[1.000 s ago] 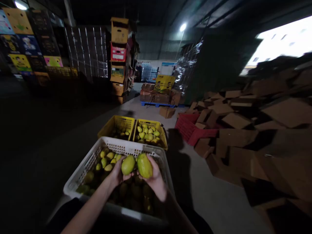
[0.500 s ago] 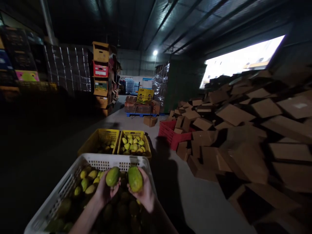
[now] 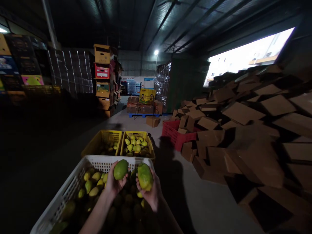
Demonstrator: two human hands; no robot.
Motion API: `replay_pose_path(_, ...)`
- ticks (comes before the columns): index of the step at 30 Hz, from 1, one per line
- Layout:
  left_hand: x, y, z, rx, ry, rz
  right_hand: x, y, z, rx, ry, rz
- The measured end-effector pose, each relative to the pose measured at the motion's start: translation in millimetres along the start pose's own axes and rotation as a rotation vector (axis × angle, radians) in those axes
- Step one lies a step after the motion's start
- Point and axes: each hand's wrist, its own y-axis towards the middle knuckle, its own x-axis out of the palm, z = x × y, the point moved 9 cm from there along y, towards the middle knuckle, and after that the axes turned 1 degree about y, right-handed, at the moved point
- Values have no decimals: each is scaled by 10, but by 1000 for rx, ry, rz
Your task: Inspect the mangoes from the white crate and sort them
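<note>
Cupped in my left hand (image 3: 115, 182) is a smooth, mostly green oval papaya (image 3: 121, 169). My right hand (image 3: 152, 191) has its fingers around a yellower, ridged papaya (image 3: 145, 177). Both fruits are held side by side, a small gap apart, over a white plastic crate (image 3: 59, 195). More green and yellow papayas (image 3: 94, 191) lie in this crate, lit at the left and in deep shadow under my arms.
Beyond the white crate stand two yellow crates, the left (image 3: 89, 148) shadowed with some fruit, the right (image 3: 151, 151) holding several fruits. A red crate (image 3: 170, 135) and a large heap of cardboard boxes (image 3: 243, 113) lie to the right. Farther off are stacked cartons (image 3: 102, 87) and a blue pallet (image 3: 142, 115).
My hands and both papayas have shifted slightly right and up in view. The left papaya shows a greener side, and the right one is tilted differently. The whole scene has moved a little right.
</note>
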Motion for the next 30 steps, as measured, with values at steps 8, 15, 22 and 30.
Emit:
replay_pose_path(8, -225, 47, 142, 82, -56, 121, 89, -60, 133, 71, 253, 181)
replay_pose_path(15, -354, -171, 340, 50, -101, 128, 95, 13, 224, 51, 219, 159)
replay_pose_path(22, -647, -395, 640, 195, -249, 301, 215, 92, 344, 3, 157, 98)
replay_pose_path(30, -662, -529, 800, 203, -122, 243, 456, 50, 429, 192, 148, 42)
